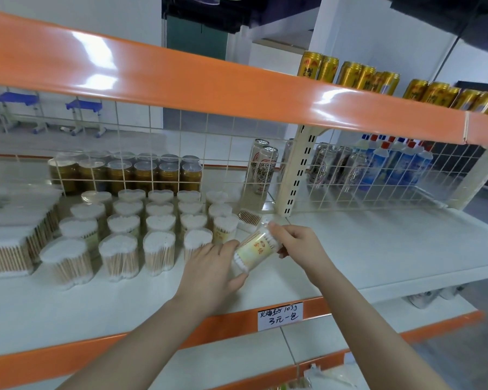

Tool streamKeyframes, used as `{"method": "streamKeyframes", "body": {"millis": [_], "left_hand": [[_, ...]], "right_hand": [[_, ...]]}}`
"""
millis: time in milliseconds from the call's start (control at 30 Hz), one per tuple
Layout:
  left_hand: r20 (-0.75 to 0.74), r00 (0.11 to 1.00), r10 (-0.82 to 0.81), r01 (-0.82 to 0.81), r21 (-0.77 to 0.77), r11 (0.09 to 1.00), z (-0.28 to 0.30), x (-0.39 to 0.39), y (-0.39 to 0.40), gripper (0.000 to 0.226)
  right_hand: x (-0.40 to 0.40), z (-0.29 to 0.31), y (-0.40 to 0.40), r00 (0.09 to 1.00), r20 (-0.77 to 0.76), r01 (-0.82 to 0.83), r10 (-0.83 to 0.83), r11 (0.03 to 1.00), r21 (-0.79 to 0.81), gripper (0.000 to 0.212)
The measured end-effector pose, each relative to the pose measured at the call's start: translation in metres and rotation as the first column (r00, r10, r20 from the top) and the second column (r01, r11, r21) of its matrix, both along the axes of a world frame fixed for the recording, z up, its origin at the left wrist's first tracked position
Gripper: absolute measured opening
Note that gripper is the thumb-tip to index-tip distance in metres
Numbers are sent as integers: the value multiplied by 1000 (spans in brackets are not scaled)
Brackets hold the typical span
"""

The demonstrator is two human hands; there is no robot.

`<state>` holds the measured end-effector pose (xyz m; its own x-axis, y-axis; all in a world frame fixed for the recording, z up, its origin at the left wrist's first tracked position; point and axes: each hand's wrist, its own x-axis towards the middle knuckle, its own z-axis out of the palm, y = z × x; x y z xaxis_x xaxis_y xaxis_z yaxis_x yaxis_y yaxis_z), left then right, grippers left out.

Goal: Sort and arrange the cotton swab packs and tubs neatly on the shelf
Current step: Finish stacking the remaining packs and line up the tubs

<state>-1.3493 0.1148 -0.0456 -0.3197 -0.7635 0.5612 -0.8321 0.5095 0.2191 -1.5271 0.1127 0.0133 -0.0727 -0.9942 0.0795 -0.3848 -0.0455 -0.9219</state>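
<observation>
White shelf point(378, 249): rows of tubs point(158, 220) mostly done. Left hand point(209, 266) and right hand point(296, 237) gripping one tilted tub point(254, 250) right of rows; loose pack point(250, 219) behind, unsorted.

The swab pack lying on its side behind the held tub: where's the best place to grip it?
Pinch the fallen swab pack across its long sides from above. It lies flat on the shelf, with upright tubs close on its left, so its right side gives clearer access.
</observation>
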Motion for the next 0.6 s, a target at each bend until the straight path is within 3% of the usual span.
{"method": "streamKeyframes", "body": {"millis": [167,367,500,600], "left_hand": [[-206,975,-83,118,161,980,10,6,9,58],[-331,930,-159,223,167,960,13,8,11,67],[-414,896,-160,277,240,930,10,11,12,63],[-483,860,-167,335,286,898,9,14,13,48]], "right_hand": [[0,-3,-1,992,116,-54,53,999,0,14],[3,-9,-3,955,288,-76,74,997,-2,13],[8,-7,-5,953,294,-77,74,997,-1,7],[11,-6,-6,956,287,-61,55,998,12,8]]}}
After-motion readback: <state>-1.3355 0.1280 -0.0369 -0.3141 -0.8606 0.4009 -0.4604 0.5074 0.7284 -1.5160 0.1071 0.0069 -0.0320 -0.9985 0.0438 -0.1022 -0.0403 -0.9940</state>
